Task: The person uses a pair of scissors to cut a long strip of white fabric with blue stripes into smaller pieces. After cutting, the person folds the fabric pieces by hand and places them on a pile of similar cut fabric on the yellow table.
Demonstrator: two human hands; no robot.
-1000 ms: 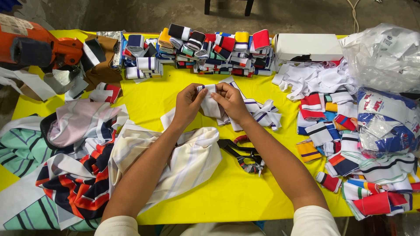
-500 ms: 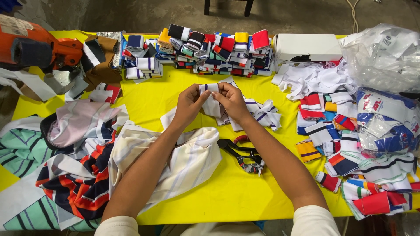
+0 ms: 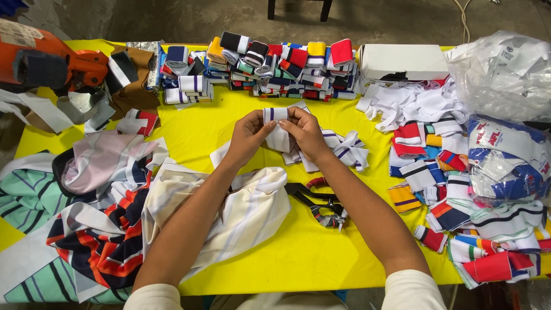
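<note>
My left hand [image 3: 248, 135] and my right hand [image 3: 305, 131] meet over the middle of the yellow table [image 3: 287, 270]. Between them they pinch a white knit collar strip with a dark stripe [image 3: 275, 115], folded into a short band at the fingertips. More of the same white striped strips [image 3: 344, 148] lie loose just under and to the right of my right hand. A cream striped shirt piece [image 3: 241, 212] lies beneath my left forearm.
Black scissors [image 3: 318, 204] lie by my right forearm. Rolled coloured collar strips [image 3: 275, 63] are stacked at the far edge beside a white box [image 3: 404, 60]. Plastic bags [image 3: 499, 74] and loose strips [image 3: 459, 229] fill the right side; striped garments [image 3: 97, 229] and an orange machine [image 3: 46, 60] the left.
My hands have stayed in place while the fingers fold the white strip tighter; the band now sits a little higher between the fingertips.
</note>
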